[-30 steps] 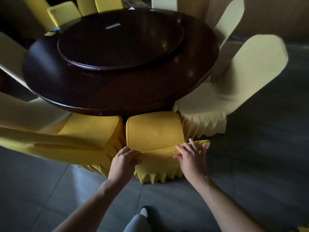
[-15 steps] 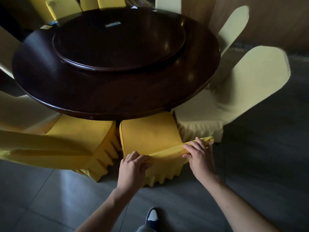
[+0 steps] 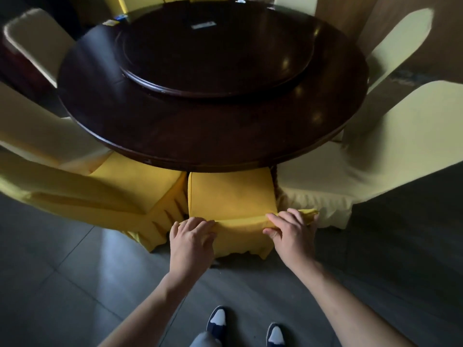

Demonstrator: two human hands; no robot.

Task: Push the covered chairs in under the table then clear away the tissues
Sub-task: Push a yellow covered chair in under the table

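Covered chair (image 3: 231,194), yellow, seat partly beneath the near rim of the round dark table (image 3: 225,146), between two neighbouring covered chairs. Both forearms extend forward and down from the standing person. Left hand (image 3: 191,242): palm down, fingers curled over the left end of the chair's back edge, gripping the cover. Right hand (image 3: 292,232): fingers bent over the right end, thumb underneath, pinching the fabric fold. A raised turntable (image 3: 218,53) occupies the table's middle.
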